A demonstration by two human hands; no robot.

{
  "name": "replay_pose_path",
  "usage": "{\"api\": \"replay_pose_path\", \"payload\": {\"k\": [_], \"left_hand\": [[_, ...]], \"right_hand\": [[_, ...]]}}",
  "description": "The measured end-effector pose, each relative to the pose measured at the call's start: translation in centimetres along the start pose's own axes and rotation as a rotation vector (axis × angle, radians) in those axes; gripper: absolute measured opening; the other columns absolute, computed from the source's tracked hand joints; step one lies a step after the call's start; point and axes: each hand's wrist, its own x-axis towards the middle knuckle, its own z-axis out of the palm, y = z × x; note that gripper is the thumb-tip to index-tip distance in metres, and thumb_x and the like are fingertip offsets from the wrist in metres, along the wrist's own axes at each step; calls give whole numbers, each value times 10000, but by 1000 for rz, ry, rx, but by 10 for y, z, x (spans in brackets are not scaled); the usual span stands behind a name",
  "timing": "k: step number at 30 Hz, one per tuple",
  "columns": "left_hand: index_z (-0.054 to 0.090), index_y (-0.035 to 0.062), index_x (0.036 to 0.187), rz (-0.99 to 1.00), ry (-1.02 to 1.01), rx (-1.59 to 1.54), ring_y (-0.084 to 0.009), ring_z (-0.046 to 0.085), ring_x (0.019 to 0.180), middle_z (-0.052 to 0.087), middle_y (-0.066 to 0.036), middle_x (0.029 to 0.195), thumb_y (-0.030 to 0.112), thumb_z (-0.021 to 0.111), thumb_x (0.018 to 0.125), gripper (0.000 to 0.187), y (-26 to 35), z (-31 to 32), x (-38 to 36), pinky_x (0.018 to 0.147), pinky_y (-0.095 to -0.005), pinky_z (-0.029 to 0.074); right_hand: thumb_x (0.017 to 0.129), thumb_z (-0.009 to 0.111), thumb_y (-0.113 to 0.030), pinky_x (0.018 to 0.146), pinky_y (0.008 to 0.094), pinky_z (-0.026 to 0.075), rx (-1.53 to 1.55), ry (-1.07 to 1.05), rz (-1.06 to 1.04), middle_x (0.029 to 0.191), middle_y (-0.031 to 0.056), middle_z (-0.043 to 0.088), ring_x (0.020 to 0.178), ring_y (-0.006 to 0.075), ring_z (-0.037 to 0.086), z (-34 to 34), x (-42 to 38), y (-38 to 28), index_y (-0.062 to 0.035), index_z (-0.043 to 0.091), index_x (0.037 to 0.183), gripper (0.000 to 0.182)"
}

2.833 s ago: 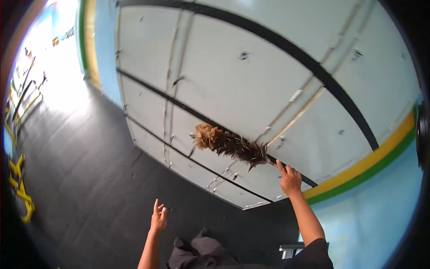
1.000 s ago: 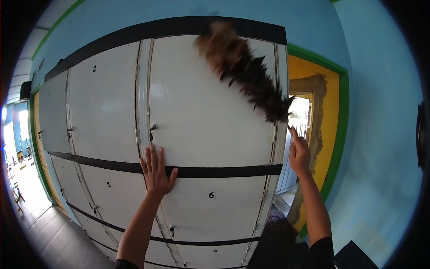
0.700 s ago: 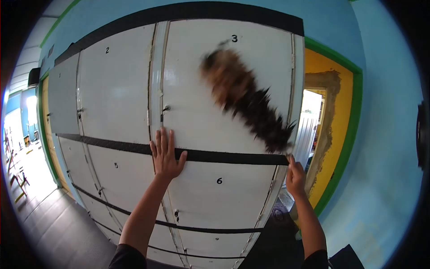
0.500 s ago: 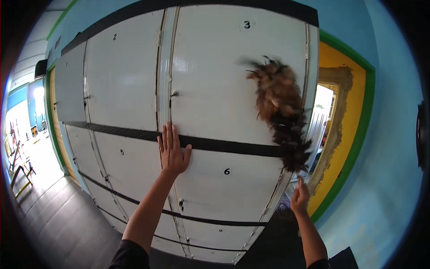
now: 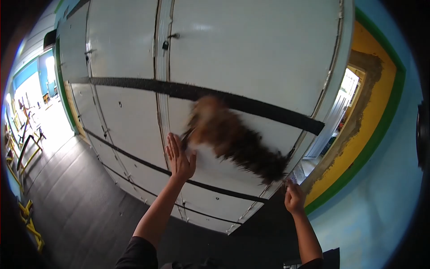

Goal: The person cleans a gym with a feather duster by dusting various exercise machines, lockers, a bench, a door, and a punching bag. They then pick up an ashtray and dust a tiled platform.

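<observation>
My right hand (image 5: 294,197) is wrapped round the handle end of a feather duster (image 5: 237,143), at the lower right of the lockers. The duster's brown and black feathers reach up and left across a white locker door (image 5: 251,49) in the row below the upper black strip (image 5: 197,92); its tip is smeared by motion. Fingers stretched out, my left hand (image 5: 181,162) lies flat against the locker front near the vertical frame between two doors. The duster's tip is right beside its fingers. A small padlock (image 5: 165,45) hangs at the latch above.
On the right, a doorway with a yellow wall (image 5: 374,116) and green trim stands beside the lockers. Dark floor (image 5: 85,193) runs along the left, with yellow-framed furniture (image 5: 29,152) at the far left. A blue wall (image 5: 380,197) rises at the right.
The view has tipped downward. The duster has swept from the upper door down and left onto the door below. My left hand has slid lower on the locker front.
</observation>
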Motion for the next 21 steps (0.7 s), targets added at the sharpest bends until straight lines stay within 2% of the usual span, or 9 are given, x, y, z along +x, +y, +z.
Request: {"api": "replay_pose_path", "payload": {"k": [2,4,6,7,8,10,17,20,21], "left_hand": [[139,-63,1493,-35,-86,-48,-462,38,1455,41,-307,1562,354,533,910,818,5,0,-21,1153,-569,44],[231,-22,1487,-54,-59,-68,-446,96,1452,145,-268,1561,380,533,911,765,0,11,-48,1156,-563,34],[377,43,1443,434,-22,304,-442,257,1393,317,-224,1503,350,535,906,638,-22,33,-77,1138,-558,158],[468,115,1399,256,-169,386,-439,349,1324,414,-183,1444,372,543,891,574,-9,37,-82,1101,-565,228],[468,115,1399,246,-184,389,-439,349,1324,414,-183,1444,372,543,891,574,-8,32,-90,1101,-565,228],[469,43,1358,-76,-398,-49,-446,393,1287,418,-203,1419,349,612,858,603,-8,27,-107,1100,-582,240],[409,8,1357,17,-349,15,-467,392,1260,414,-256,1383,301,597,887,585,-17,45,-177,1079,-528,295],[407,10,1360,-132,-327,48,-441,393,1268,428,-267,1364,277,593,900,564,-15,41,-225,1068,-518,305],[459,1,1317,-252,-322,-69,-443,417,1247,449,-264,1347,261,589,907,502,-16,42,-242,1052,-506,333]], "right_hand": [[864,549,-20,531,392,475,20,-46,49,776,92,572,618,275,579,3,-21,6,-101,592,1288,434],[833,578,-23,527,386,476,15,-157,-36,775,75,566,625,269,580,9,-39,1,-126,570,1320,498],[814,592,-26,525,379,480,15,-244,-62,774,69,561,623,266,580,15,-55,-4,-144,560,1334,535],[795,607,-28,523,372,483,3,-315,-93,773,63,557,622,263,580,19,-63,-6,-163,551,1348,572],[795,607,-28,523,372,483,13,-331,-92,773,63,557,622,263,580,23,-72,-6,-163,551,1348,572],[771,624,-46,522,367,491,41,-285,11,777,53,551,623,253,584,30,-86,-5,-195,550,1348,601],[815,597,-32,535,390,488,84,-475,-27,787,71,552,628,287,582,46,-122,-16,-172,527,1371,578],[806,617,-84,536,370,504,37,-477,8,796,42,555,645,250,598,56,-137,-15,-208,566,1337,547],[816,617,-103,536,376,503,3,-594,11,795,41,553,659,249,603,56,-143,-15,-208,584,1314,510]]}}
